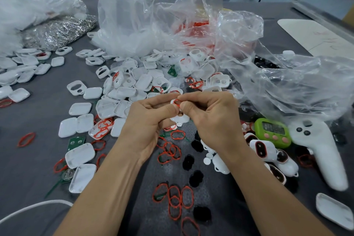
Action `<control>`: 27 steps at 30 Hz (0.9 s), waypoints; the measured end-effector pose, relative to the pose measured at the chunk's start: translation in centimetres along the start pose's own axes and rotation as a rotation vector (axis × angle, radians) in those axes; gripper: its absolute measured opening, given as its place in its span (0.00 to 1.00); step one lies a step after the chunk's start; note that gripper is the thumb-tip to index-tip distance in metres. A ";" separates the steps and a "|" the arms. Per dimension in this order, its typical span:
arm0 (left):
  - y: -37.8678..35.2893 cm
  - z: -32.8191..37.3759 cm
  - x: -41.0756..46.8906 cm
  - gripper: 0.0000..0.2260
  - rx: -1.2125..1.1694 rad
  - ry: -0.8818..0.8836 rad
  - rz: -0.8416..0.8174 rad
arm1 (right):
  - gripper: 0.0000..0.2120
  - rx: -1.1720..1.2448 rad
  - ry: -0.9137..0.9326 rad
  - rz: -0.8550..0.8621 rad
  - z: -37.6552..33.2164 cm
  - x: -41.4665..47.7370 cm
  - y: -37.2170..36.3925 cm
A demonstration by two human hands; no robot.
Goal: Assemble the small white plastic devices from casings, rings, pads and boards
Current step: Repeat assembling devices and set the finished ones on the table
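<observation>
Above the table's middle, my left hand (pixel 151 120) and my right hand (pixel 210 119) meet around one white casing (pixel 181 118). Both hands pinch it with curled fingers, and a red ring (pixel 177 102) sits at its top between my thumbs. Most of the casing is hidden by my fingers. Loose red rings (pixel 175 200) and black pads (pixel 196 178) lie on the grey cloth below my wrists. A heap of white casings (pixel 134 86) spreads behind my hands. A green board (pixel 75 142) lies at the left. Several assembled devices (pixel 263 149) rest at the right.
Crumpled clear plastic bags (pixel 277 74) rise behind and to the right. A green timer (pixel 273 132) and a white controller (pixel 321 151) lie at the right. A bag of metal rings (pixel 57 32) sits at the far left. A white cable (pixel 32 207) crosses the near left corner.
</observation>
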State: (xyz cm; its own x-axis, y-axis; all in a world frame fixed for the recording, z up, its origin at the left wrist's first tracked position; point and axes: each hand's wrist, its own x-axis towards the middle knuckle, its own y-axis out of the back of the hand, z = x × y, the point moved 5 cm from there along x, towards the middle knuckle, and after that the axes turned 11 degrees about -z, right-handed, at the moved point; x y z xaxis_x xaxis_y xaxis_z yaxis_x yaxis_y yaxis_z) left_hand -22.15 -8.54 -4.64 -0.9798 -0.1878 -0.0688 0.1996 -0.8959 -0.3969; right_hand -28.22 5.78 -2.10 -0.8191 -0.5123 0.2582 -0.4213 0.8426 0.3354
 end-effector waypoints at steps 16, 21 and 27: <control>0.1 -0.4 0.0 0.13 0.036 -0.003 0.018 | 0.06 0.029 -0.022 -0.008 -0.1 -0.1 -0.3; 0.0 -0.7 0.1 0.12 0.041 0.011 0.024 | 0.06 0.096 -0.073 -0.018 0.1 0.1 0.1; -0.1 -0.9 0.2 0.16 0.016 0.037 0.013 | 0.09 0.114 -0.116 -0.016 0.2 0.2 0.3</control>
State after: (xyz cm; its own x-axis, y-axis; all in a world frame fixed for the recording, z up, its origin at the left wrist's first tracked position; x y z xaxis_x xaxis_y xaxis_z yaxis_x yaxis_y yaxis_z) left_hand -22.36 -8.15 -5.40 -0.9768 -0.1847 -0.1080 0.2123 -0.8998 -0.3811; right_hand -28.59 5.93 -2.14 -0.8488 -0.5085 0.1449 -0.4705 0.8515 0.2315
